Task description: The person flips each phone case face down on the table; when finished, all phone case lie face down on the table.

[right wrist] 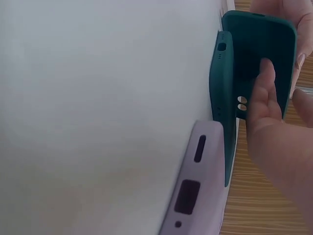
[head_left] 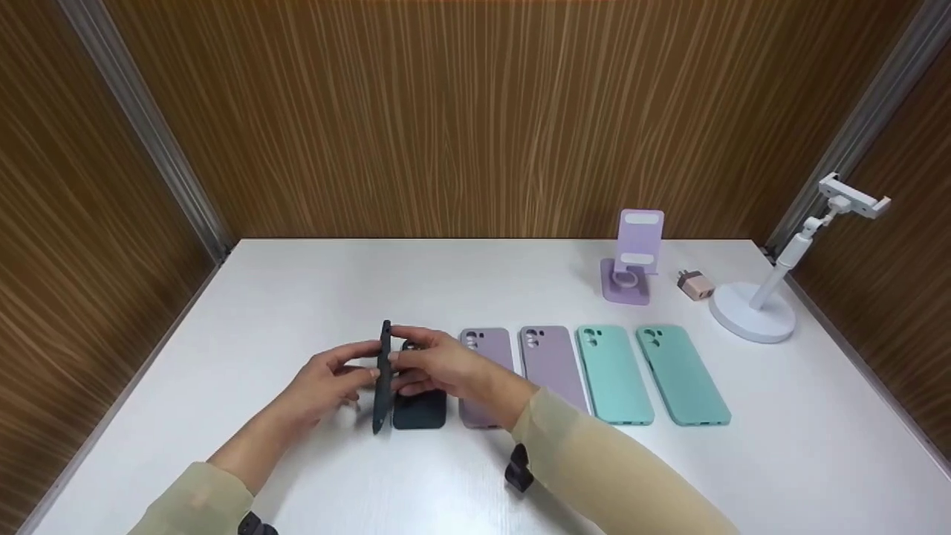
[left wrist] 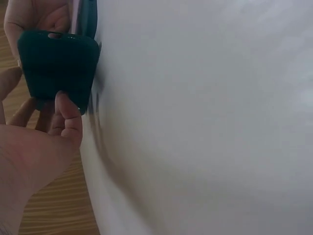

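Note:
A dark green phone case [head_left: 383, 386] stands on edge between my two hands, seen edge-on in the head view. My left hand [head_left: 323, 380] grips it from the left, with fingers on both sides of it in the left wrist view. From the right, my right hand [head_left: 449, 364] holds it too, and its fingers reach into the hollow inside [right wrist: 244, 44] in the right wrist view. Just to the right lies a second dark green case [head_left: 420, 411], partly hidden under my right hand. Camera holes show at the lower end of the held case in the right wrist view.
Rightward in a row lie two mauve cases [head_left: 487, 371] and two mint green cases [head_left: 615, 375]. Behind them stand a purple phone stand [head_left: 637, 241], a pink charger plug [head_left: 696, 285] and a white stand with a clamp [head_left: 752, 316]. Wood-grain panels [head_left: 475, 119] enclose the white table [head_left: 319, 279].

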{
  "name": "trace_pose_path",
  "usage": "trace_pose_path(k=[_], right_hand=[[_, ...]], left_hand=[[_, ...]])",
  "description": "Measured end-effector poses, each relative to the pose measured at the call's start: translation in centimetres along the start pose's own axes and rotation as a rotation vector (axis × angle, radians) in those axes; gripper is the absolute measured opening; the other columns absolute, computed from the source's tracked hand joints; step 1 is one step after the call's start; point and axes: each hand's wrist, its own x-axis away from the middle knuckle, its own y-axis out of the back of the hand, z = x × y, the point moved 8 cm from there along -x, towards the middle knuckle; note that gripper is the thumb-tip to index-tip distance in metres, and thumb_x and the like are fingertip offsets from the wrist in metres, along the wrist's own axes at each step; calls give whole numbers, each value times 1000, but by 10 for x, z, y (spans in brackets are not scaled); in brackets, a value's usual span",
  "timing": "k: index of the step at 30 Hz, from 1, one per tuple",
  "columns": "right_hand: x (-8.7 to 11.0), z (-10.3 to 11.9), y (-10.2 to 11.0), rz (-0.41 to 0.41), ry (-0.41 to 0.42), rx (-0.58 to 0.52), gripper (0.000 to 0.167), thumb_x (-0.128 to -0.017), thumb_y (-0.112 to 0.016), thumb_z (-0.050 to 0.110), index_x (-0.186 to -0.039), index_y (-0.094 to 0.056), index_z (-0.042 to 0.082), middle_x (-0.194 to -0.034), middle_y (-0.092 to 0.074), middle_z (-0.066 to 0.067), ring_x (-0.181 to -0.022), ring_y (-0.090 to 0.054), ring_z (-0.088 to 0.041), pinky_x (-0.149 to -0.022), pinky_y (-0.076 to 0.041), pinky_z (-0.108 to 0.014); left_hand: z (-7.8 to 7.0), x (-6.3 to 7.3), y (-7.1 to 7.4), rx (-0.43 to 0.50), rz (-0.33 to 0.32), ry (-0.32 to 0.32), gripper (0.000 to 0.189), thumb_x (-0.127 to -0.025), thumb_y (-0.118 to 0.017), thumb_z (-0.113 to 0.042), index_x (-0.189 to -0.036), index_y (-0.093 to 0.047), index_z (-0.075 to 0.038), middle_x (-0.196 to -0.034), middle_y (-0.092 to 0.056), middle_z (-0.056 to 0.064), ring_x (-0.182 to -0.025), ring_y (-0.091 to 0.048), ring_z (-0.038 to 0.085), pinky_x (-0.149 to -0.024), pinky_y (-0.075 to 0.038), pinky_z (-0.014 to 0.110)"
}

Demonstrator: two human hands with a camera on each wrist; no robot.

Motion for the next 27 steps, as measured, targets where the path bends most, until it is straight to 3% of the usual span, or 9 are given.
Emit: trace_pose_path(k=[4,9,15,21,27], right_hand=[[1,-2,5,-37,-4,20,68,-100,-72,8,-162,-45,15,-107,-77,-17,-79,-76,-20,-77,-63,-34],[2,-2,9,-74,-2,18,69,-98,-74,5,-161,-47,15,-107,-77,-20,-73,-74,-18,-68,-61,-29],[7,-1,14,-119,12,33,68,-94,-75,5,-157,-53,18,-103,-77,-18,-69,-71,-17,-63,-56,-26],[11,3,17,-134,38,25,70,-90,-76,5,-155,-56,22,-94,-75,-14,-67,-69,-16,-60,-52,-25],[14,4,16,-112,57,-12,68,-91,-75,7,-155,-56,24,-86,-72,-11,-67,-67,-15,-62,-52,-26]], left_hand=[[1,-1,-4,-12,11,-14,54,-100,-72,-13,-151,-59,-8,-152,-56,16,-111,-66,27,-75,-55,31],[-1,-2,-9,-53,17,-51,54,-100,-72,-11,-151,-57,-3,-151,-56,22,-108,-66,24,-73,-55,32],[4,-5,-10,-87,-50,-1,54,-98,-75,-14,-150,-60,-6,-151,-57,19,-108,-65,21,-74,-53,34],[6,-12,-6,-63,-103,25,56,-100,-72,-15,-152,-56,-5,-153,-54,19,-111,-70,21,-70,-53,29],[8,-13,-4,-2,-140,85,61,-102,-70,-21,-157,-50,-7,-153,-54,18,-99,-69,21,-69,-50,28]])
